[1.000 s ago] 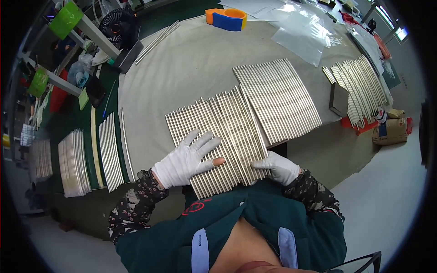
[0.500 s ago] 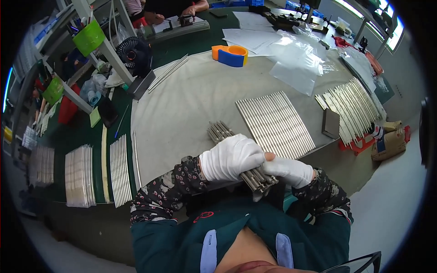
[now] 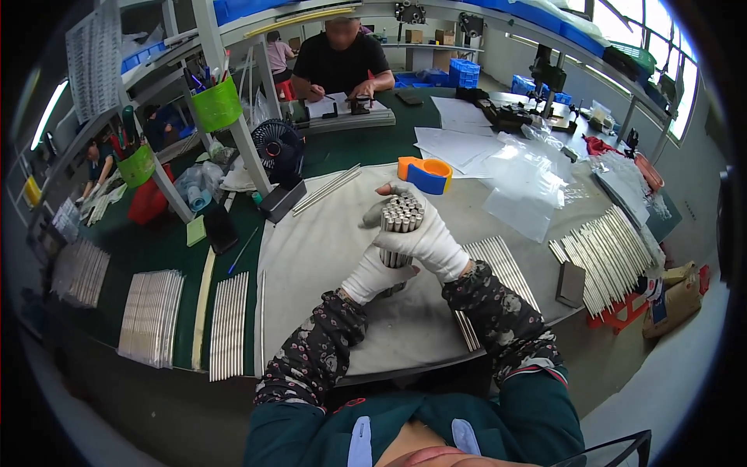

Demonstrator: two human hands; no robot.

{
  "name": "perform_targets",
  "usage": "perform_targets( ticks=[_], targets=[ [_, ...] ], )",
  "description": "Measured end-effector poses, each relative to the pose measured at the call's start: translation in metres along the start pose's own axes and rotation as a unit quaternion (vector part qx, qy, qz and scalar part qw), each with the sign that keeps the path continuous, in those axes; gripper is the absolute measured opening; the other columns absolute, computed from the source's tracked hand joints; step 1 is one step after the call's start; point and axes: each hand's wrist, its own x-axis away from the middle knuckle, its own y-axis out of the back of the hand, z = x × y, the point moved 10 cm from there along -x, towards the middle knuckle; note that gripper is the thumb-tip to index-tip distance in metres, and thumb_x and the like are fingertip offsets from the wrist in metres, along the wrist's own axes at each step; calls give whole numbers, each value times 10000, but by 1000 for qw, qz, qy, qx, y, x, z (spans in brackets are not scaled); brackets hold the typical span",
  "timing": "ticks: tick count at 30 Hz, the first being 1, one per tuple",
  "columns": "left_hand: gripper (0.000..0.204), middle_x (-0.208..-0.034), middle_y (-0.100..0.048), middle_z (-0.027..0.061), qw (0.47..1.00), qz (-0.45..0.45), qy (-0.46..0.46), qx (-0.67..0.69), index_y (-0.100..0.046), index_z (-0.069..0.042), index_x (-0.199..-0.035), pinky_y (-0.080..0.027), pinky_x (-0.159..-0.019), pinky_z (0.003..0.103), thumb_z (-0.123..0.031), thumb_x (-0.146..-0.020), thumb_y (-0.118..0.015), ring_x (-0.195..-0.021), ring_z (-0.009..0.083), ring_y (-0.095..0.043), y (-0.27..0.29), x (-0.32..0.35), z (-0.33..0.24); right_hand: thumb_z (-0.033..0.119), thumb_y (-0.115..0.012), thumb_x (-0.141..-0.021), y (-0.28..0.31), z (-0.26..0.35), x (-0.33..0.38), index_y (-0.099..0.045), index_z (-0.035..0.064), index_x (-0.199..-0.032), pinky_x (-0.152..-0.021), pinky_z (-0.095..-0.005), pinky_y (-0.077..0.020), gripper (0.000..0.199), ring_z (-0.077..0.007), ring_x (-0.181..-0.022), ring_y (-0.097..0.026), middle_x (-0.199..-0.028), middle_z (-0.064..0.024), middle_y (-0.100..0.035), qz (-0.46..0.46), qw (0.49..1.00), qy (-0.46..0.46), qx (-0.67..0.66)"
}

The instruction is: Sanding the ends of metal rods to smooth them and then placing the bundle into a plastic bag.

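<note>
A tight bundle of silvery metal rods [image 3: 403,212] stands roughly upright over the grey cloth, its round ends facing up toward me. My right hand [image 3: 430,240], in a white glove with a bare fingertip showing, is closed round the upper part of the bundle. Lower down, my left hand [image 3: 369,274], also white-gloved, grips the same rods; its fingers are partly hidden behind them. Partly behind my right forearm lies a flat row of metal rods [image 3: 502,268]. A blue and orange tape dispenser [image 3: 426,176] sits just beyond my hands.
More rods [image 3: 603,253] lie at the right beside a dark block [image 3: 570,284]. At left are rod rows [image 3: 229,327], a wrapped stack [image 3: 152,319] and a black fan [image 3: 278,148]. Plastic bags [image 3: 525,187] lie at the far right. Across the table, a person [image 3: 342,62] sits working.
My hands have lifted the rod bundle away from my body and turned it from slanting to upright. The view has tilted up, showing more of the room.
</note>
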Motion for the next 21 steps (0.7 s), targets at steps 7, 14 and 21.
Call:
perform_targets(
  ticks=[7, 14, 21],
  targets=[
    [751, -1208, -486, 129, 988, -52, -93, -116, -299, -34, -1319, -416, -944, 341, -6, -655, -649, -1124, 240, -499, -10, 21, -44, 62, -717, -636, -5, 8, 29, -499, 42, -1023, -770, -245, -477, 445, -86, -817, -542, -912, -25, -549, -67, 997, 33, -25],
    [613, -1108, -551, 67, 996, -41, -64, 47, -433, -33, -1220, -456, -877, 300, -33, -687, -737, -1019, 162, -549, -12, 6, -71, 59, -733, -633, 10, 18, 39, -448, 9, -1155, -897, -291, -445, 597, -138, -975, -547, -1054, -73, -565, -43, 970, 41, 237],
    [439, -871, -567, 5, 985, -81, 58, 141, -452, -28, -1073, -472, -725, 230, -23, -698, -678, -792, 65, -545, -9, 3, -69, 406, -669, -784, 69, 53, 92, -416, -42, -1301, -1043, -392, -317, 729, -348, -1227, -416, -1296, -226, -456, -65, 926, 45, 369]
  ],
)
